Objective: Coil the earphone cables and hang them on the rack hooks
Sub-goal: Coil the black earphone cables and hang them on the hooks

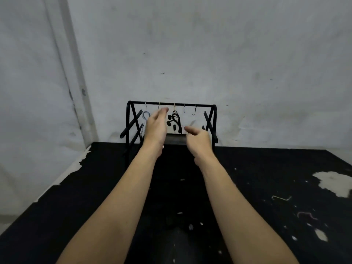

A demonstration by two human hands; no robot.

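A black metal rack (190,105) stands at the far edge of the black table, against the wall, with several small hooks on its top bar. A coiled black earphone cable (176,120) hangs from the middle hook. A coiled white-blue cable (146,115) hangs from the leftmost hook. Two hooks (194,111) on the right carry nothing. My left hand (155,126) is raised in front of the rack, just left of the black coil, fingers straight and holding nothing. My right hand (198,139) is lower, right of the coil, fingers loosely bent, holding nothing.
The black table (95,197) has worn white patches at its left edge and a large one at the right (335,183). Small scraps of thread (281,197) and white specks lie on its right side. A white wall stands close behind the rack.
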